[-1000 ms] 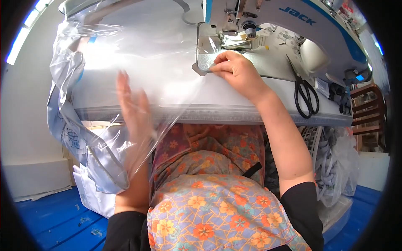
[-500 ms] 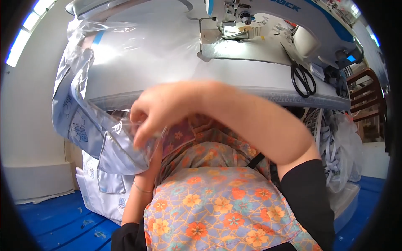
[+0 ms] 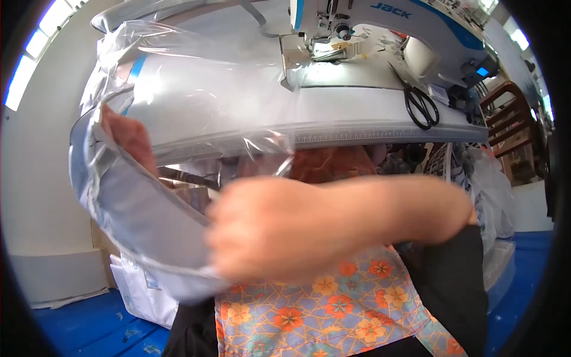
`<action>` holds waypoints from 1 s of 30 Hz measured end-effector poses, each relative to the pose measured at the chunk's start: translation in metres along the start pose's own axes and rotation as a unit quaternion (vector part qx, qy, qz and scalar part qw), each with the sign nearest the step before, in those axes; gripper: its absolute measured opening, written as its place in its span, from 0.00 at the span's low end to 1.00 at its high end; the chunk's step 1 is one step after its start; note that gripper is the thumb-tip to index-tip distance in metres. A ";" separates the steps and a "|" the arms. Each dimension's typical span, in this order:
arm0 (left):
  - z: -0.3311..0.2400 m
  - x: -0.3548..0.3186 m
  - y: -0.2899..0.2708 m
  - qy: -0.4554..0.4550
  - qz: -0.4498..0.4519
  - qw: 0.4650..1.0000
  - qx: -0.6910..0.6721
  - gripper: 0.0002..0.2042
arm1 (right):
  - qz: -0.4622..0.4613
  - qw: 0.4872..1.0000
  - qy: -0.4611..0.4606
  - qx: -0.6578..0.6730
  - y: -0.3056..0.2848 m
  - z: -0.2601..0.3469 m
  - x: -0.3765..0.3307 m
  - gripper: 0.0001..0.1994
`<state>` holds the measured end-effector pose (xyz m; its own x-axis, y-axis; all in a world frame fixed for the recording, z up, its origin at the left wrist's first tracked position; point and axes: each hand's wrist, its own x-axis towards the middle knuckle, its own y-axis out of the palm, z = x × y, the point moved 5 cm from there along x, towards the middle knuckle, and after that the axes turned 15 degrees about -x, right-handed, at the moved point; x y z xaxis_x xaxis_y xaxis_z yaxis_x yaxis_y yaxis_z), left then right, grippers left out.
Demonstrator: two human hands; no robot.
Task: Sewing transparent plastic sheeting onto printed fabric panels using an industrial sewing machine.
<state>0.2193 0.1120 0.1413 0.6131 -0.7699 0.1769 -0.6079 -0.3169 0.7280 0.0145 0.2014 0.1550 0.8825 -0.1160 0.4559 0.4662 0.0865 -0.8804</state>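
A pale grey-blue fabric piece (image 3: 143,208), with a gathered seam along its edge, hangs in a curve at the left of the table front. My left hand (image 3: 132,140) is at its raised far end, closed on it, with the fingertips partly hidden by the cloth. Over the apron, my right hand (image 3: 262,229) is curled at the near end of the same fabric piece and blurred by motion. A clear plastic sheet (image 3: 202,89) drapes across the table and down over its front edge, between and beyond my hands.
A sewing machine (image 3: 428,35) with its lamp lit stands at the back right. Black scissors (image 3: 422,107) lie near the table edge (image 3: 380,132). White printed fabric (image 3: 143,297) hangs low at left, and a plastic bag (image 3: 491,184) is at right beside a wooden chair (image 3: 514,125).
My right hand has moved down and slightly right. My left hand has risen to the upper left. The fabric has turned from its printed side to a plain side and is stretched out.
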 end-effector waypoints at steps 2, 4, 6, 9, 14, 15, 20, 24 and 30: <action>0.005 0.028 0.011 -0.244 0.194 0.932 -0.183 0.21 | -0.071 0.991 0.078 0.086 -0.002 0.015 -0.072 0.08; -0.033 0.043 -0.005 -0.416 0.350 0.771 -0.332 0.19 | -0.068 0.969 0.200 0.129 0.008 0.030 -0.106 0.07; -0.029 0.081 -0.033 -0.435 0.410 0.751 -0.279 0.20 | -0.069 0.960 0.235 0.139 0.030 0.038 -0.125 0.07; -0.036 0.101 -0.051 -0.377 0.378 0.820 -0.206 0.21 | -0.111 0.951 0.276 0.082 0.036 0.037 -0.132 0.10; -0.024 0.096 -0.067 -0.407 0.366 0.803 -0.235 0.22 | -0.065 0.970 0.232 -0.014 0.039 0.039 -0.118 0.10; -0.020 0.096 -0.068 -0.413 0.366 0.799 -0.240 0.22 | -0.034 0.971 0.234 -0.026 0.046 0.037 -0.118 0.10; 0.013 0.104 -0.075 -0.445 0.364 0.773 -0.269 0.23 | -0.088 0.972 0.215 -0.043 0.058 0.030 -0.123 0.09; 0.050 0.113 -0.082 -0.475 0.358 0.749 -0.291 0.24 | -0.085 0.967 0.230 -0.075 0.056 0.025 -0.127 0.10; 0.112 0.133 -0.090 -0.524 0.346 0.708 -0.323 0.25 | -0.128 0.947 0.275 -0.103 0.046 0.005 -0.140 0.10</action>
<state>0.2986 -0.0236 0.0252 -0.6353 -0.7128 0.2972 -0.0159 0.3969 0.9177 -0.0870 0.2264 0.0512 0.5501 -0.6100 0.5704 0.5876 -0.2027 -0.7834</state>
